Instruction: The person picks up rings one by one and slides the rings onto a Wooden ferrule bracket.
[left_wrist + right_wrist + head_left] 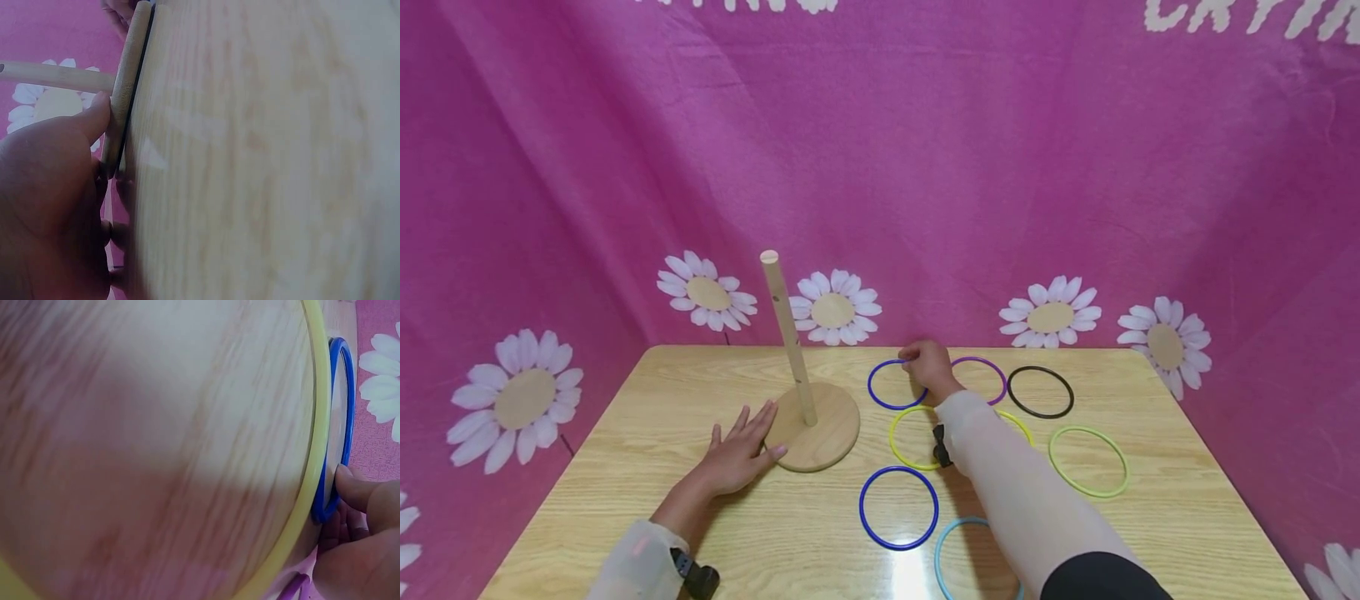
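A wooden peg (790, 342) stands upright on a round wooden base (831, 429) at the left-middle of the table. My left hand (737, 454), fingers spread and fairly straight, rests at the base's left edge; in the left wrist view its thumb (97, 119) touches the rim. Toward the back edge, my right hand (928, 367) pinches the right side of a blue ring (870, 387). The right wrist view shows the thumb on this blue ring (350, 400), with the other fingers curled beside it. A yellow ring (891, 437) lies just in front of it.
A purple ring (1003, 379) and a black ring (1072, 400) lie at the back right. Nearer are a lime green ring (1126, 475), a second blue ring (861, 508) and a light blue ring (937, 558), partly under my right sleeve. A pink curtain (880, 167) hangs behind the table.
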The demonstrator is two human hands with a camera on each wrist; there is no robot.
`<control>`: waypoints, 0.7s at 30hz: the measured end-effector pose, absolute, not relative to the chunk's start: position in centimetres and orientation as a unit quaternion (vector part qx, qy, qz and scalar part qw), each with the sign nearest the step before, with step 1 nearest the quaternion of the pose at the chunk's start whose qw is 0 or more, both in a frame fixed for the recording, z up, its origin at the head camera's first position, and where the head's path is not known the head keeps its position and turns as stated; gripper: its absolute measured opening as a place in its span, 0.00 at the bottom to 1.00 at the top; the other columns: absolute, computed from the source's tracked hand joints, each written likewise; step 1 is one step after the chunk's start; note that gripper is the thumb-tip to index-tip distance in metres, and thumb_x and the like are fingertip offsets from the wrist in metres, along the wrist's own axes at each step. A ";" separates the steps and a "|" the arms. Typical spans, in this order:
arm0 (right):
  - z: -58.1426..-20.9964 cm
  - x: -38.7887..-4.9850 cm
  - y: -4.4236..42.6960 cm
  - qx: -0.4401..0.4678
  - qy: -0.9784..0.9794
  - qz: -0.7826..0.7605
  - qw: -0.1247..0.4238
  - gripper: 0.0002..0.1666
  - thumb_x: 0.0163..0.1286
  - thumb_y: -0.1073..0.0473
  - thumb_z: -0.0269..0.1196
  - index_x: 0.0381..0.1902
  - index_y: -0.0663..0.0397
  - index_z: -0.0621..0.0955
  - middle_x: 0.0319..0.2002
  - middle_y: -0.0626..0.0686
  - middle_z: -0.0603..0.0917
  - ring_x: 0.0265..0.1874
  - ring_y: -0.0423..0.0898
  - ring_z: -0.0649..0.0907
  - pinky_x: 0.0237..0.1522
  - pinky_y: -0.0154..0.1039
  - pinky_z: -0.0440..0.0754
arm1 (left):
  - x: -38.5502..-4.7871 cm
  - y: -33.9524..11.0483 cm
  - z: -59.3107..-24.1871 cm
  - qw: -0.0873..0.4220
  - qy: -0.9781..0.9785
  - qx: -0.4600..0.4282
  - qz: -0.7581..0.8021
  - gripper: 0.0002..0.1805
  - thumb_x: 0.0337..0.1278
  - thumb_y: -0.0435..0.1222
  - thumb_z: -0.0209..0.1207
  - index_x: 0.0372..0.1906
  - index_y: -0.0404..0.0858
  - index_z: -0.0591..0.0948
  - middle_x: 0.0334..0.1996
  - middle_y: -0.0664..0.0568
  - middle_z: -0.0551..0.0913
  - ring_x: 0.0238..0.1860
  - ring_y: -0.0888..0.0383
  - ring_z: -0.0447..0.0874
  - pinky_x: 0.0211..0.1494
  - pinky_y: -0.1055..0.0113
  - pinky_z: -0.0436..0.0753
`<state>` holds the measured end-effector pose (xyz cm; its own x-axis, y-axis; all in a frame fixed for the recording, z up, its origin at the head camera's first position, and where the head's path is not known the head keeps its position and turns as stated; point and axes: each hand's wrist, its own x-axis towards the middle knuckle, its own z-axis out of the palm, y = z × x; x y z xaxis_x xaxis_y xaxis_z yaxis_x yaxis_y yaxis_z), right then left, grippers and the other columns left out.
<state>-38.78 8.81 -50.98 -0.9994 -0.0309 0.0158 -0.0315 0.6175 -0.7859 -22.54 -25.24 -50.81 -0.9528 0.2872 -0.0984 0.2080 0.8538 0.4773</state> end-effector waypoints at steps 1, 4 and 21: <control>-50.9 -38.7 8.8 0.016 -0.900 0.436 0.001 0.12 0.66 0.72 0.70 0.46 0.62 0.90 0.45 0.58 0.90 0.51 0.55 0.86 0.57 0.44 0.82 | -22.5 -25.3 -50.9 0.083 0.959 0.128 0.238 0.45 0.77 0.58 0.49 0.84 0.40 0.49 0.84 0.44 0.47 0.82 0.34 0.35 0.70 0.22 0.30; -50.6 -38.5 8.7 0.013 -0.906 0.424 0.005 0.10 0.65 0.72 0.69 0.44 0.61 0.91 0.42 0.58 0.90 0.49 0.54 0.86 0.55 0.44 0.83 | -22.5 -25.3 -51.0 0.081 0.959 0.129 0.238 0.45 0.77 0.59 0.49 0.84 0.40 0.49 0.84 0.44 0.47 0.82 0.34 0.35 0.70 0.22 0.30; -50.7 -39.2 8.8 0.019 -0.921 0.389 -0.001 0.09 0.68 0.70 0.66 0.41 0.58 0.91 0.45 0.56 0.89 0.51 0.55 0.84 0.55 0.46 0.81 | -22.6 -25.3 -50.9 0.088 0.959 0.128 0.237 0.45 0.77 0.58 0.49 0.84 0.39 0.49 0.84 0.44 0.46 0.82 0.33 0.35 0.70 0.22 0.30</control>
<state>-39.20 8.84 -50.75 -0.9993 -0.0353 0.0129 -0.0339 0.6972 -0.7161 -22.63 -25.28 -50.93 -0.9517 0.2875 -0.1081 0.2040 0.8546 0.4775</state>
